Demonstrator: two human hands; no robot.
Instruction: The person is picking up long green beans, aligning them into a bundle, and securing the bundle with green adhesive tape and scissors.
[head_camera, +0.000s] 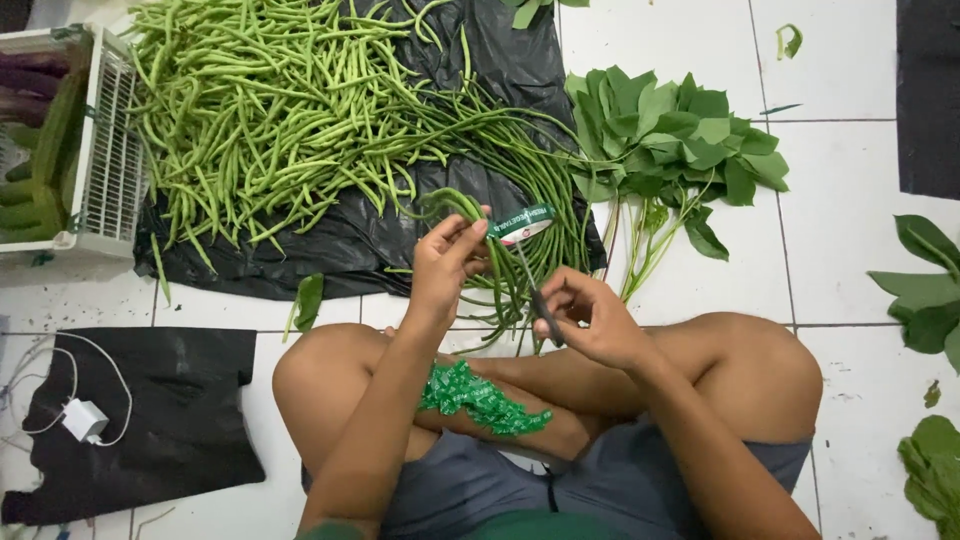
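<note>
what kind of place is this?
Likely a home or small vendor's produce-prep spot on a white tiled floor: long beans heaped on black plastic sheet, leafy greens, a white crate.

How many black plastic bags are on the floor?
3: a big one under the beans, one lower left with the charger, and an edge top right. More may be out of view.

White crate (105, 150) with green vegetables, upper left of frame. Loose green beans (250, 110) heaped on black plastic sheet (350, 245), top centre. Leafy stems (680, 140) on white tiled floor (850, 170), upper right. More leaves (925, 290) at right edge. Black bag (150, 420) lower left, white charger (84, 418) and cable on it.
</note>
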